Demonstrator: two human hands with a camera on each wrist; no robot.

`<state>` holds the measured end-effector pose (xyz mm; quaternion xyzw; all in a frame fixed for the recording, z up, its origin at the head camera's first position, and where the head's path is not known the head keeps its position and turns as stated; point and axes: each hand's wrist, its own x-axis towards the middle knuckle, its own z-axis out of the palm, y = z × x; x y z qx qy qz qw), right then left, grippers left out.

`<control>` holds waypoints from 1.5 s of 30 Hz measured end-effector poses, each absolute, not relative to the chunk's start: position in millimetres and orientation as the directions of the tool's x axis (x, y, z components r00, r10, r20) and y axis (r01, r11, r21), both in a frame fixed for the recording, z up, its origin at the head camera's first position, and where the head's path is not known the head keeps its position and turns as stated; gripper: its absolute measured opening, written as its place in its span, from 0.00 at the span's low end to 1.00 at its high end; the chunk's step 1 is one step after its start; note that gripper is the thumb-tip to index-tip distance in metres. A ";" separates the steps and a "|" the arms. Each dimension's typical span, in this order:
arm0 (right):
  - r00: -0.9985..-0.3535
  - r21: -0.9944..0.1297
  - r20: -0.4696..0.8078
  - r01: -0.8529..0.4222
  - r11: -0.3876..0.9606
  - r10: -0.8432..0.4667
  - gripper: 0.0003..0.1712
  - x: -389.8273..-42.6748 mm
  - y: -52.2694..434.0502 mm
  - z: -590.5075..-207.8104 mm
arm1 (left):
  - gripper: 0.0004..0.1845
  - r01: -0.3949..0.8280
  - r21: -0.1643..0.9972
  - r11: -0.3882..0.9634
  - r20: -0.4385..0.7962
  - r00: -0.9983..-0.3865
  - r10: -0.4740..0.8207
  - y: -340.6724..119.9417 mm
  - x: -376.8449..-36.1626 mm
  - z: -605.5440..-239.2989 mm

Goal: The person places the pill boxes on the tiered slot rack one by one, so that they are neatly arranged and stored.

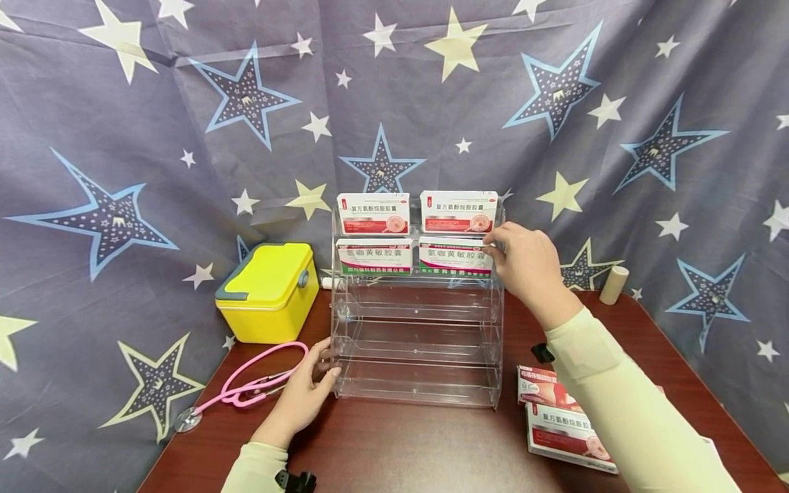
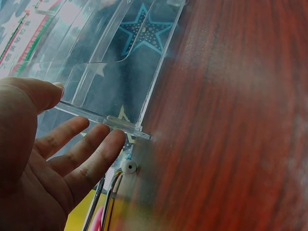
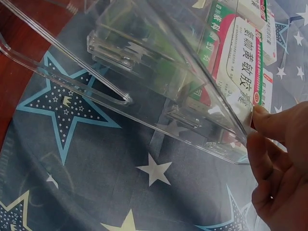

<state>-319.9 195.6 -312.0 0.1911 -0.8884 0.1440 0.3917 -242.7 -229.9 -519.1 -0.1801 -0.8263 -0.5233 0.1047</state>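
A clear acrylic tiered rack (image 1: 416,335) stands on the table. Its top tier holds two white-and-red medicine boxes (image 1: 374,213); on the tier below are two white medicine boxes with green bottom bands (image 1: 374,258). My right hand (image 1: 524,263) pinches the right end of the right-hand green-banded medicine box (image 1: 455,257), thumb and fingertips at its upper edge. In the right wrist view, this box (image 3: 236,62) shows partly through the rack's side. Low at the rack's left side, my left hand (image 1: 308,387) touches the panel edge with fingers spread and loosely extended (image 2: 98,163).
At the right lie a red-and-white medicine box (image 1: 542,387) and another white-and-red box (image 1: 564,435), partly behind my right sleeve. A yellow case (image 1: 268,294) and a pink stethoscope (image 1: 231,394) are left of the rack. A pale cylinder (image 1: 614,285) stands at the back right.
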 end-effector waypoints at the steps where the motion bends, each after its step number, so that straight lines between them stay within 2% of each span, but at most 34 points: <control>1: -0.619 -0.107 0.752 -0.454 0.885 -0.226 0.06 -319.6 195.6 -312.3 | 0.32 0.407 0.826 0.391 0.361 -0.913 0.188 -230.0 -242.6 -519.0; 5: -0.613 -0.115 0.759 -0.457 0.882 -0.219 0.06 -315.7 197.0 -312.5 | 0.32 0.404 0.824 0.397 0.357 -0.915 0.190 -230.0 -242.4 -518.3; 8: -0.584 -0.135 0.787 -0.479 0.867 -0.200 0.06 -308.2 202.1 -313.5 | 0.32 0.399 0.826 0.398 0.353 -0.917 0.187 -230.5 -242.0 -518.4; 12: -0.525 -0.169 0.835 -0.529 0.832 -0.164 0.07 -288.7 223.8 -320.8 | 0.32 0.394 0.831 0.392 0.348 -0.919 0.186 -231.2 -242.1 -519.1; 14: -0.533 -0.192 0.834 -0.525 0.829 -0.145 0.08 -276.3 242.3 -329.0 | 0.32 0.394 0.834 0.386 0.347 -0.919 0.188 -231.3 -242.3 -519.5; 16: -0.573 -0.229 0.811 -0.498 0.836 -0.119 0.09 -264.1 265.2 -340.5 | 0.32 0.395 0.835 0.383 0.349 -0.918 0.187 -231.3 -242.8 -519.9; 23: -0.819 -0.471 0.572 -0.291 0.833 0.037 0.14 -228.8 358.8 -398.6 | 0.31 0.403 0.829 0.386 0.357 -0.915 0.188 -231.6 -243.1 -519.6; 27: -0.914 -0.512 0.402 -0.169 0.842 0.060 0.21 -211.2 406.4 -429.6 | 0.31 0.403 0.823 0.400 0.358 -0.915 0.186 -231.3 -242.3 -518.5; 30: -0.949 -0.519 0.309 -0.118 0.847 0.057 0.25 -202.4 432.6 -451.6 | 0.31 0.405 0.819 0.407 0.359 -0.914 0.186 -231.1 -241.5 -518.2; 35: -0.969 -0.528 0.237 -0.071 0.846 0.067 0.29 -196.8 458.2 -479.6 | 0.32 0.407 0.825 0.392 0.362 -0.913 0.187 -231.5 -241.0 -519.1; 41: -0.991 -0.500 0.113 0.004 0.866 0.070 0.38 -195.3 473.2 -491.3 | 0.32 0.410 0.826 0.387 0.365 -0.912 0.188 -231.8 -241.5 -520.6; 45: -0.998 -0.507 0.050 0.008 0.862 0.039 0.41 -194.1 478.8 -498.1 | 0.32 0.409 0.824 0.392 0.364 -0.912 0.189 -231.7 -241.8 -520.3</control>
